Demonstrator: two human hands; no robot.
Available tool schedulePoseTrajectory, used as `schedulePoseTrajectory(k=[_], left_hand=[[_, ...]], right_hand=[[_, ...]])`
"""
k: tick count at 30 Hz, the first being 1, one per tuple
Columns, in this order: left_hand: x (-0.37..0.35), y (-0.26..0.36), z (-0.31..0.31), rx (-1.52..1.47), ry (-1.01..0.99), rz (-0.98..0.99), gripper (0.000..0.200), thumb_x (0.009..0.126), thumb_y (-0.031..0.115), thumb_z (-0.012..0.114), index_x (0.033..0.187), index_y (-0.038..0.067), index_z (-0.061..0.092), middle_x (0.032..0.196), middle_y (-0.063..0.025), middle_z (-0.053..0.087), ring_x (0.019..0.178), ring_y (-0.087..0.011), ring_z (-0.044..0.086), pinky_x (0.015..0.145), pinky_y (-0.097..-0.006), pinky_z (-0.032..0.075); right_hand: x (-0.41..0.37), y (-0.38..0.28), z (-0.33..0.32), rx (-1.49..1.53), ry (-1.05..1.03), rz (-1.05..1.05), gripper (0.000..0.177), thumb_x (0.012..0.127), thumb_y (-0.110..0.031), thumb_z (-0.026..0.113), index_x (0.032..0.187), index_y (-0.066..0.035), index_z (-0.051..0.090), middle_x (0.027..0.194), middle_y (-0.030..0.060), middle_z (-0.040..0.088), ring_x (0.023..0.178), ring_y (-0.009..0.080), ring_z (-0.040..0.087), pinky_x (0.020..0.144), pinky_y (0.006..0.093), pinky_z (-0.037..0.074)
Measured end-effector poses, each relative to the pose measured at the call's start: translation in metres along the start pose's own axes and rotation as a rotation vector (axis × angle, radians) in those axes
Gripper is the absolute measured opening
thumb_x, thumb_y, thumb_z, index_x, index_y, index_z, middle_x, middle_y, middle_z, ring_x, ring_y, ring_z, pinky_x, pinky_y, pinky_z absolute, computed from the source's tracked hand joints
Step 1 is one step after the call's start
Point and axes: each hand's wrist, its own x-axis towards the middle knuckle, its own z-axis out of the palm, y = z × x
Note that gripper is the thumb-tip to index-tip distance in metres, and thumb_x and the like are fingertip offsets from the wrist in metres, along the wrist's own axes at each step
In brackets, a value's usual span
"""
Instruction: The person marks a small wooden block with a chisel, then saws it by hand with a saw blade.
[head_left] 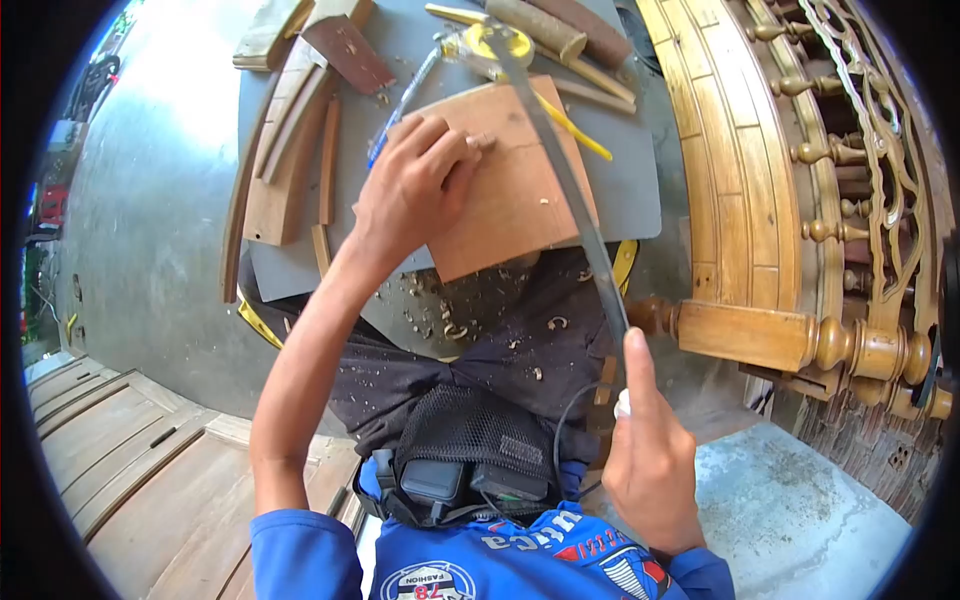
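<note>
My right hand (650,460) is closed at the near end of a long-bladed knife (570,185), its index finger stretched along the back of the blade. The blade slants up and away over the right side of a square wooden board (510,210). My left hand (415,180) is closed over the board's left part, pinching a small piece of wood (482,143) whose end sticks out past the fingers. Most of that piece is hidden in the hand. A small wood chip (544,201) lies on the board.
The grey tabletop (630,190) carries wood strips (285,190), a brown block (348,52), round wooden pieces (540,28), a yellow tape roll (500,45) and a yellow stick (575,130). Shavings (455,325) lie below. Carved wooden furniture (745,170) stands on the right, panelled doors (180,470) lower left.
</note>
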Motion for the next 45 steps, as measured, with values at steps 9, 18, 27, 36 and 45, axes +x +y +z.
schedulePoseTrajectory(k=[9, 18, 27, 36, 45], left_hand=[[0.004, 0.007, -0.011, -0.157, -0.056, -0.227, 0.010, 0.074, 0.008, 0.068, 0.082, 0.005, 0.062, 0.076, -0.0088, 0.055, 0.077, -0.0267, 0.055, 0.070, -0.0356, 0.046], [0.006, 0.005, -0.011, -0.229, -0.089, -0.295, 0.013, 0.073, 0.010, 0.070, 0.081, 0.000, 0.065, 0.074, -0.0112, 0.054, 0.071, -0.0274, 0.055, 0.065, -0.0363, 0.046], [0.007, 0.002, -0.010, -0.263, -0.103, -0.282, 0.012, 0.072, 0.008, 0.070, 0.079, 0.000, 0.065, 0.071, -0.0118, 0.053, 0.070, -0.0277, 0.055, 0.064, -0.0371, 0.045], [0.008, 0.000, -0.010, -0.306, -0.064, -0.291, 0.012, 0.070, 0.005, 0.070, 0.078, -0.001, 0.063, 0.070, -0.0112, 0.053, 0.069, -0.0281, 0.055, 0.063, -0.0373, 0.044], [0.010, 0.004, -0.009, -0.248, -0.037, -0.294, 0.013, 0.070, 0.003, 0.072, 0.076, -0.003, 0.062, 0.069, -0.0091, 0.053, 0.058, -0.0175, 0.054, 0.053, -0.0292, 0.044]], right_hand=[[0.011, 0.027, 0.051, 0.069, -0.048, 0.058, 0.064, 0.080, 0.007, 0.049, 0.140, -0.008, 0.032, 0.077, 0.0204, 0.055, 0.063, 0.0355, 0.058, 0.057, 0.0424, 0.047], [0.004, 0.035, 0.061, 0.014, -0.018, 0.010, 0.069, 0.077, 0.008, 0.051, 0.141, -0.011, 0.032, 0.061, 0.0106, 0.047, 0.047, 0.0264, 0.054, 0.046, 0.0383, 0.048], [-0.011, 0.042, 0.075, 0.044, 0.012, 0.015, 0.074, 0.077, 0.007, 0.052, 0.143, -0.013, 0.025, 0.063, 0.0132, 0.047, 0.048, 0.0302, 0.053, 0.046, 0.0400, 0.049], [0.084, 0.024, 0.090, -0.023, -0.005, 0.021, 0.080, 0.078, 0.006, 0.051, 0.145, -0.020, 0.015, 0.065, 0.0182, 0.052, 0.056, 0.0385, 0.059, 0.052, 0.0474, 0.049], [0.045, 0.031, 0.090, 0.034, 0.020, 0.035, 0.072, 0.080, 0.004, 0.050, 0.142, -0.019, 0.023, 0.069, 0.0191, 0.055, 0.061, 0.0393, 0.060, 0.055, 0.0482, 0.050]])
